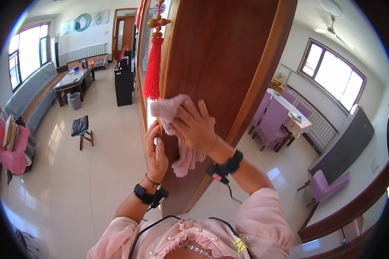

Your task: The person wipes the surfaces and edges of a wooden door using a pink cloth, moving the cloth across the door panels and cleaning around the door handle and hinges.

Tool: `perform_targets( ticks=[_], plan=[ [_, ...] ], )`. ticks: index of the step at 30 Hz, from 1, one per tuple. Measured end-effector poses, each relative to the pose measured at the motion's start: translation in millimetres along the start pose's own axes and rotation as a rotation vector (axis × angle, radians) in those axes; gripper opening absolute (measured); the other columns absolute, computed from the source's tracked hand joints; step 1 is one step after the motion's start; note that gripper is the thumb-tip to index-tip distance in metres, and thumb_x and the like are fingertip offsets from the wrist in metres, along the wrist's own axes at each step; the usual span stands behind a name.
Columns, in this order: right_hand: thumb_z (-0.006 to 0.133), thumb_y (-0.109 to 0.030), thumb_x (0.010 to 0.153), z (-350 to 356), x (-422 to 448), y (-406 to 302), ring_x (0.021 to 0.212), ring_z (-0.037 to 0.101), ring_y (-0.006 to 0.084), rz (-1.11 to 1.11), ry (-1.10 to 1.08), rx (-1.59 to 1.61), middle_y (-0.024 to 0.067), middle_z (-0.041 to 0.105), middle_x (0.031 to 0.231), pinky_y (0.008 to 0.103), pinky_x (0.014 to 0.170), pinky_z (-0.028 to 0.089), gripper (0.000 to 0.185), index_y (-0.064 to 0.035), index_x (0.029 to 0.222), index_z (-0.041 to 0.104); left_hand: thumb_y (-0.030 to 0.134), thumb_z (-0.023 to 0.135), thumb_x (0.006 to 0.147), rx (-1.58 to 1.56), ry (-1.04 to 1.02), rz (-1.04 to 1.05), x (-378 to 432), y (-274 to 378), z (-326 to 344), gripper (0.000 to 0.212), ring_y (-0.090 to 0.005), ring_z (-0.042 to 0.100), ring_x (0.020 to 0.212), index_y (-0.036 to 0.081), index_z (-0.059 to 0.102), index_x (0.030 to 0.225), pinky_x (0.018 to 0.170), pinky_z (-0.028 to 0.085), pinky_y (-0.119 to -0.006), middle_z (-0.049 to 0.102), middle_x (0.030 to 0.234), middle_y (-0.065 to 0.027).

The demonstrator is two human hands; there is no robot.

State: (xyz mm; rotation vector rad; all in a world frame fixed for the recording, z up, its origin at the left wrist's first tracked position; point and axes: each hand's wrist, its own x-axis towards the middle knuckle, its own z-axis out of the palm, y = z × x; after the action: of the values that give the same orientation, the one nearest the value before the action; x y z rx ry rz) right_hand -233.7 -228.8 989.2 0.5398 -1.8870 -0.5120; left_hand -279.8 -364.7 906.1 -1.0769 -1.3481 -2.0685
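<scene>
A pink fluffy cloth (189, 155) lies under my right hand (196, 129), which presses it flat against a dark reddish-brown wooden panel (220, 58) with lighter wood trim. Part of the cloth hangs down below the palm. My left hand (156, 153) grips the panel's left edge trim, lower down and to the left of the cloth. Just above the cloth hangs a red tassel (153, 69) with wooden gourd beads (158, 22). Both wrists wear black straps with small devices and cables.
On the left are a folding stool (80, 126), a grey bin (75, 101), a long covered sofa (35, 94), a low table (72, 79) and a black cabinet (123, 87). Rightward stand a dining table (287, 108), purple-covered chairs (274, 119) and a grey-sided refrigerator-like appliance (347, 145).
</scene>
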Motion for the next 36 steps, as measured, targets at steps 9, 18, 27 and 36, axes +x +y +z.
perform_targets(
  ticks=[9, 18, 27, 36],
  plan=[
    [0.038, -0.027, 0.087, -98.5, 207.1, 214.1, 0.123, 0.027, 0.0364, 0.236, 0.432, -0.754, 0.0198, 0.031, 0.133, 0.0475, 0.099, 0.025, 0.047, -0.0009, 0.127, 0.036, 0.000, 0.036, 0.084, -0.046, 0.041, 0.033, -4.1, -19.0, -2.1, 0.033, -0.0228, 0.038, 0.118, 0.000, 0.046, 0.116, 0.098, 0.029, -0.031, 0.041, 0.127, -0.0129],
    [0.047, -0.021, 0.077, -22.3, -5.4, 89.2, 0.114, 0.034, 0.0471, 0.430, 0.256, -0.316, 0.0281, 0.036, 0.125, 0.0551, 0.095, 0.026, 0.048, 0.0072, 0.115, 0.042, 0.003, 0.038, 0.084, -0.080, 0.053, 0.028, -4.0, -22.9, -4.5, 0.033, -0.0224, 0.041, 0.113, 0.000, 0.044, 0.117, 0.095, 0.032, -0.031, 0.041, 0.126, -0.0138],
    [0.043, -0.019, 0.076, -20.6, -33.5, 46.6, 0.121, 0.024, 0.0469, 0.721, 0.055, -0.004, 0.0314, 0.025, 0.132, 0.0543, 0.100, 0.016, 0.062, 0.0108, 0.127, 0.026, 0.014, 0.039, 0.088, 0.050, 0.038, 0.140, -5.0, -25.8, -3.4, 0.032, -0.0194, 0.041, 0.112, 0.000, 0.042, 0.117, 0.091, 0.033, -0.031, 0.039, 0.128, -0.0126],
    [0.050, -0.033, 0.084, -107.2, 77.0, 119.5, 0.089, 0.057, 0.0235, 0.783, 0.410, 0.752, 0.0123, 0.061, 0.093, 0.0297, 0.082, 0.041, 0.040, 0.0004, 0.104, 0.057, 0.000, 0.042, 0.079, 0.359, 0.078, 0.387, 12.0, 34.1, -2.9, 0.035, -0.0232, 0.044, 0.109, -0.002, 0.045, 0.114, 0.091, 0.035, -0.032, 0.044, 0.123, -0.0152]
  ],
)
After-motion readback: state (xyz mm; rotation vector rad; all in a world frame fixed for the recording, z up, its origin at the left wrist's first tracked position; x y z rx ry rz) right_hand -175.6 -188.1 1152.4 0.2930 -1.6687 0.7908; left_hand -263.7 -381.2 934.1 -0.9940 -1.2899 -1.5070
